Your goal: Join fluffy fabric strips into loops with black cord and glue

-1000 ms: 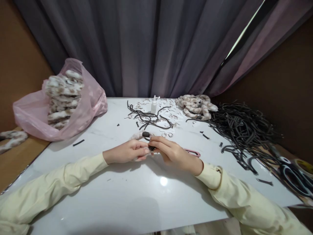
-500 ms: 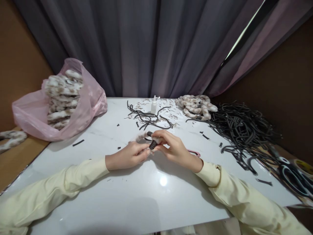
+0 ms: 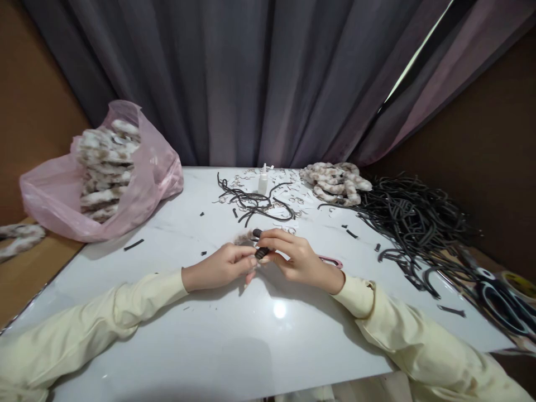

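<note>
Between my hands is a furry white-and-brown loop (image 3: 244,238) with dark, ridged ends that look wound with black cord. My left hand (image 3: 226,266) is closed, its thumb and forefinger pinching the near dark end (image 3: 262,253). From the other side, the bent fingers and thumb of my right hand (image 3: 302,258) grip the same end and cover much of the fur. The second dark end (image 3: 257,232) shows just behind my right fingertips. A pink-handled tool (image 3: 332,261) lies partly hidden behind my right wrist.
At the left stands a pink plastic bag (image 3: 161,162) of furry pieces. Black cords (image 3: 251,201), small scraps and a little white bottle (image 3: 263,181) lie behind my hands. To the right are more furry loops (image 3: 337,183), a heap of black cords (image 3: 412,215) and scissors (image 3: 500,304).
My right fingers have shifted slightly left and closed further over the dark end. A left fingertip now shows below the pinch. Both hands stay at the same spot.
</note>
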`<state>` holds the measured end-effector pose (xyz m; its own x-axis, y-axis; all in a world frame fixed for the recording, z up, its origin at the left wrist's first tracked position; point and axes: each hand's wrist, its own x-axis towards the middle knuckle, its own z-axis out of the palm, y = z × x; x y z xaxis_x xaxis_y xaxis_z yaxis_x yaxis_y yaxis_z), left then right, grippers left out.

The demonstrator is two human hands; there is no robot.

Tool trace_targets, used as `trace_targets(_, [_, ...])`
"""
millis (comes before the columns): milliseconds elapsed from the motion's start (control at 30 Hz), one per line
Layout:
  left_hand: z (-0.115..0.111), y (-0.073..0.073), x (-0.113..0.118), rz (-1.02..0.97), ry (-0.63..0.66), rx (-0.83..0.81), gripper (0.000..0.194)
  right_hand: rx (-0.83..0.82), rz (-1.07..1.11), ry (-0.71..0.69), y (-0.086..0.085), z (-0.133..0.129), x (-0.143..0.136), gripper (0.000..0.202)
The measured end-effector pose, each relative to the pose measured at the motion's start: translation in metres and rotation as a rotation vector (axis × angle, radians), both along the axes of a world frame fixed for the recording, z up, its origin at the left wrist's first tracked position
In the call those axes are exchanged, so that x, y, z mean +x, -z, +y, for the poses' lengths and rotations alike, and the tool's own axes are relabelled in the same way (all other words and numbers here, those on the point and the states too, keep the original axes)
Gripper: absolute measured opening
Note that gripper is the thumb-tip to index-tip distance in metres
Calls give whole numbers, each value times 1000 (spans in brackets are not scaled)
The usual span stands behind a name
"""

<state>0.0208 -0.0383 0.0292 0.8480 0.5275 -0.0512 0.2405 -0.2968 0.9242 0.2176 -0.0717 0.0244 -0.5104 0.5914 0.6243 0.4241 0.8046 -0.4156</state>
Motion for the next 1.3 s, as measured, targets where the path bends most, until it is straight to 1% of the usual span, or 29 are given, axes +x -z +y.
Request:
trace_targets(100, [1,2,0,-36,-5,-130,33,0,-7,-3,-3,-1,-1,14])
trace_targets(200, [1,3,0,-57,-5,-195,31,-12,-5,12,-3,-1,-1,15])
trace_targets(433, [1,3,-1,-70,12,-195,30,-135,66,65,-1,-3,-1,21])
trace_targets(667, [3,7,-2,-77,17,-196,30,-184,65,55,1,-3,-1,16])
trace_targets(800, [4,9,-2,-91,16,-230,32,-164,78,50,2,-3,-1,16])
trace_targets(1133, [5,11,-1,-117,-3,-212,36,-43,64,-18,7,-1,0,24])
trace_targets(1300, [5,12,-1,-122,-6,-227,37,-63,77,-13,8,0,0,23])
